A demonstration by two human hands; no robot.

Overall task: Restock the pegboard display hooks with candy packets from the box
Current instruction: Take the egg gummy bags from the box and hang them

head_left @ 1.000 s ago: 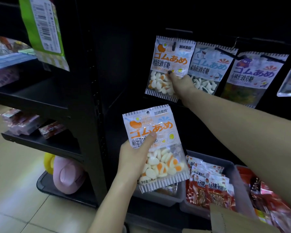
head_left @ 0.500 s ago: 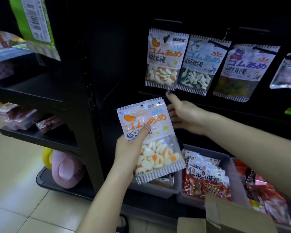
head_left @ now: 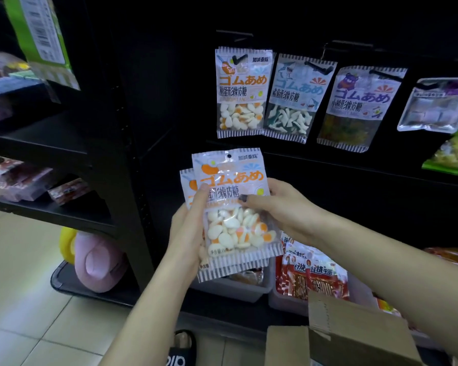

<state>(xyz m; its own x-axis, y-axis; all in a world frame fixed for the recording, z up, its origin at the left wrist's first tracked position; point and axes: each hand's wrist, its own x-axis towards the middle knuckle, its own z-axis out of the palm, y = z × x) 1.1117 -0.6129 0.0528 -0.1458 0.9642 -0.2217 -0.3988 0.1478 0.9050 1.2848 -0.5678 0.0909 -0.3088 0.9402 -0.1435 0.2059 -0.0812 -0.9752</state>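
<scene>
Dim dark shelving, brighter floor at left, soft blur throughout, wide-angle bending at edges

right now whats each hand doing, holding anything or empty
Left hand: grips the egg gummy packets, thumb across the front one.
Right hand: pinches the front packet's right edge, thumb on its face.

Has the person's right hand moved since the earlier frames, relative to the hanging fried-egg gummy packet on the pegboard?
Yes. The right hand has come down off the hanging fried-egg gummy packet and now pinches the front held egg-gummy packet below it.
</scene>
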